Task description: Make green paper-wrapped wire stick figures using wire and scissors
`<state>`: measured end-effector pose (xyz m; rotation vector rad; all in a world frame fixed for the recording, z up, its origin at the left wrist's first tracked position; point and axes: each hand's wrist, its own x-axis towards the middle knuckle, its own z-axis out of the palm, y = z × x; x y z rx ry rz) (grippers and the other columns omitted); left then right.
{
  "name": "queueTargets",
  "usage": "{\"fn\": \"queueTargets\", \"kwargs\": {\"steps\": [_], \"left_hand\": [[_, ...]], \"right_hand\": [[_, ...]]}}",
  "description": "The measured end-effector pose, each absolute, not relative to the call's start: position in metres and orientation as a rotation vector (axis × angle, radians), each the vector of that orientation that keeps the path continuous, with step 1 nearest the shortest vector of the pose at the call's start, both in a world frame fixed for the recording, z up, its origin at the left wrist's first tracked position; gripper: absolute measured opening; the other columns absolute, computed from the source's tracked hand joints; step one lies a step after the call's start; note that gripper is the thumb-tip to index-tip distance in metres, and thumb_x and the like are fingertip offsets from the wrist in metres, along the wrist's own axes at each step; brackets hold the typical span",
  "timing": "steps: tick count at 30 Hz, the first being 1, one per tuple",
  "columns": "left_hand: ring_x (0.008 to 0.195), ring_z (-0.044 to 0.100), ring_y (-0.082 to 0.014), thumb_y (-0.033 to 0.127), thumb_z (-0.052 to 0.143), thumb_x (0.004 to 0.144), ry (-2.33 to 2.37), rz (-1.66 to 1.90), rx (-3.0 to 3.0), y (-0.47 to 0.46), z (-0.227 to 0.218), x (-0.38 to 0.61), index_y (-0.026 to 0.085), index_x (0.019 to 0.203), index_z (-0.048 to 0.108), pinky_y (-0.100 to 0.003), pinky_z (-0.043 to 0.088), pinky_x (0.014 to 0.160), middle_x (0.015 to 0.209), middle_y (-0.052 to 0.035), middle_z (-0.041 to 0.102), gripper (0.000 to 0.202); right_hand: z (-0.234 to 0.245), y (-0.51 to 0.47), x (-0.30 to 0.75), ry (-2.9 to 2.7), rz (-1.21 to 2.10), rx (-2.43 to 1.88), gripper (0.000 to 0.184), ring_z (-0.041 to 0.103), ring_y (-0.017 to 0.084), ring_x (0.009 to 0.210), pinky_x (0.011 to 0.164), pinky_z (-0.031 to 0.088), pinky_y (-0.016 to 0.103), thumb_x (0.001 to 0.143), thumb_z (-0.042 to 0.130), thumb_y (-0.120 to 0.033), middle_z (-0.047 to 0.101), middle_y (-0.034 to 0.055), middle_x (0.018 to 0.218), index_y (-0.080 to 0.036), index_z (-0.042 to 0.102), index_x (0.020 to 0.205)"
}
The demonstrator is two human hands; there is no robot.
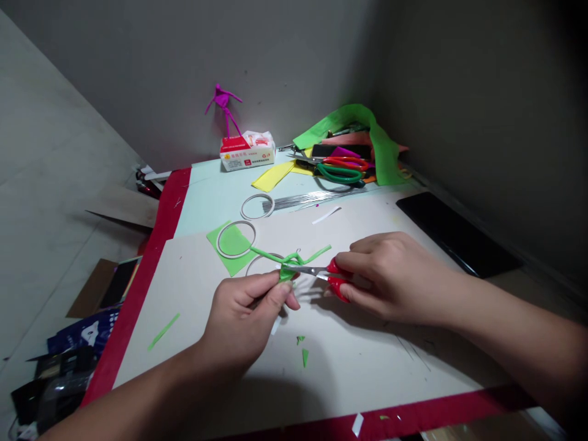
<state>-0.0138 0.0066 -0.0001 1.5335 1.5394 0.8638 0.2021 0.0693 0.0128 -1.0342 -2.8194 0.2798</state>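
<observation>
Left hand (243, 321) pinches a twisted green strip (288, 264) between thumb and fingers at centre frame; right hand (390, 275) closes around red-handled scissors (316, 271), their narrow blades meeting the strip, above a cream card sheet (390, 367).
</observation>
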Motion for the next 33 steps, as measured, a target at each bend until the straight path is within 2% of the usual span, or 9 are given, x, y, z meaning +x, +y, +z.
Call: {"fn": "queueTargets", "kwargs": {"steps": [6,15,21,26,31,33], "left_hand": [[0.043,0.034,-0.0073,0.026,0.054,0.086,1.499,0.893,1.478,0.005,-0.002,-0.014,0.016,0.062,0.067,-0.022,0.026,0.043,0.044,0.0057,0.041,0.029],[0.042,0.033,-0.0065,0.027,0.055,0.087,1.464,0.904,1.396,0.006,-0.002,-0.014,0.017,0.062,0.067,-0.022,0.022,0.041,0.044,0.0061,0.039,0.029],[0.045,0.036,-0.0068,0.028,0.057,0.087,1.471,0.907,1.36,0.005,-0.007,-0.015,0.017,0.064,0.068,-0.022,0.025,0.042,0.049,0.0038,0.046,0.028],[0.06,0.05,-0.0108,0.03,0.059,0.087,1.447,0.974,1.298,0.004,-0.014,-0.019,0.017,0.072,0.07,-0.021,0.036,0.05,0.067,-0.0019,0.061,0.022],[0.047,0.037,-0.0064,0.029,0.057,0.088,1.471,0.918,1.337,0.004,-0.007,-0.018,0.017,0.066,0.068,-0.02,0.027,0.043,0.053,0.0031,0.049,0.028],[0.046,0.036,-0.0064,0.029,0.057,0.087,1.473,0.92,1.346,0.004,-0.005,-0.017,0.017,0.065,0.068,-0.021,0.026,0.043,0.051,0.0038,0.047,0.027]], "right_hand": [[0.009,0.07,0.201,-2.813,0.295,-1.044,0.026,0.038,0.011,0.051,0.054,0.02,0.027,0.087,0.047,-0.032,0.052,0.001,0.056,-0.018,0.056,0.068],[0.002,0.072,0.201,-2.789,0.239,-0.999,0.024,0.04,0.011,0.051,0.054,0.022,0.026,0.088,0.048,-0.029,0.053,0.0012,0.056,-0.017,0.059,0.071],[0.0,0.074,0.205,-2.705,0.006,-0.876,0.03,0.042,0.013,0.052,0.056,0.025,0.027,0.091,0.045,-0.032,0.054,0.0018,0.056,-0.017,0.058,0.068],[0.006,0.072,0.208,-2.75,-0.001,-0.708,0.026,0.043,0.013,0.054,0.058,0.027,0.028,0.089,0.047,-0.03,0.055,0.0017,0.057,-0.018,0.059,0.069],[0.011,0.071,0.212,-2.701,0.018,-0.983,0.026,0.045,0.014,0.054,0.057,0.026,0.028,0.086,0.05,-0.036,0.055,0.0024,0.058,-0.018,0.06,0.072],[0.012,0.071,0.211,-2.731,0.045,-1.042,0.026,0.045,0.014,0.054,0.056,0.025,0.028,0.086,0.05,-0.036,0.055,0.0026,0.058,-0.017,0.06,0.072]]}}
